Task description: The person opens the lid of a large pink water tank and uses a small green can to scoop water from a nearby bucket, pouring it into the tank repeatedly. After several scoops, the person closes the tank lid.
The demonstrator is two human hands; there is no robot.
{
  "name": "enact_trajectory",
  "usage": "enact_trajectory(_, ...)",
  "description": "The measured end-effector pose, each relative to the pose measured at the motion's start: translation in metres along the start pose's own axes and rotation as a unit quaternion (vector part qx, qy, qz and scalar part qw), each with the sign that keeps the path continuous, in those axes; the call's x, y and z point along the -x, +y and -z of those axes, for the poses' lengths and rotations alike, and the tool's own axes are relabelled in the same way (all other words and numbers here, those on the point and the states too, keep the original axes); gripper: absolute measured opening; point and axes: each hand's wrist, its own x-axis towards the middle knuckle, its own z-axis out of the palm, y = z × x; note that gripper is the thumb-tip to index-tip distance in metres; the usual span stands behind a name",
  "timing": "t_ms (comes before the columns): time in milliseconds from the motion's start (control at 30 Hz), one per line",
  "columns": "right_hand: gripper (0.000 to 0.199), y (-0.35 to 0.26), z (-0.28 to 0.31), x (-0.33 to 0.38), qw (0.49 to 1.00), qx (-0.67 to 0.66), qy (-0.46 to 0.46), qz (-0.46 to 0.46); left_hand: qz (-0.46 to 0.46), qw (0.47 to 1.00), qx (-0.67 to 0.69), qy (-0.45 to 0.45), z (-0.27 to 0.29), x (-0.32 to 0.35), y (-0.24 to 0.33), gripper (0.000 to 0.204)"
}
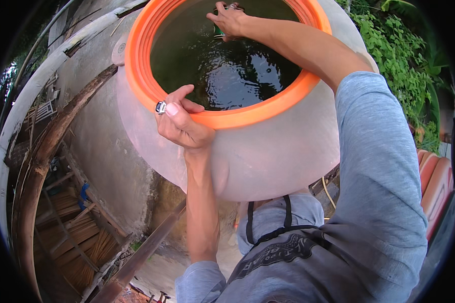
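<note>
1. In the head view, a pale tank (278,161) of dark water (187,55) is seen, topped by an orange rim (260,117).
2. At its near-left edge, the rim is touched by the left hand (183,123), fingers half curled; whether it is gripped cannot be told.
3. Over the water, a green object (218,31) is partly covered by the right hand (230,21), fingers spread and bent; its hold cannot be told.
</note>
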Motion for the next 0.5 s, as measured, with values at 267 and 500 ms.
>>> enact_trajectory(267, 0.101, -0.064, -0.040, 0.074, 0.958, -0.014, -0.224, 0.180, -0.054, 0.997, -0.060, 0.014, 0.014, -0.002, -0.004, 0.058)
enact_trajectory(500, 0.099, -0.057, -0.038, 0.050, 0.732, -0.459, -0.498, 0.069, -0.054, 0.997, -0.062, 0.016, 0.013, -0.001, -0.003, 0.058)
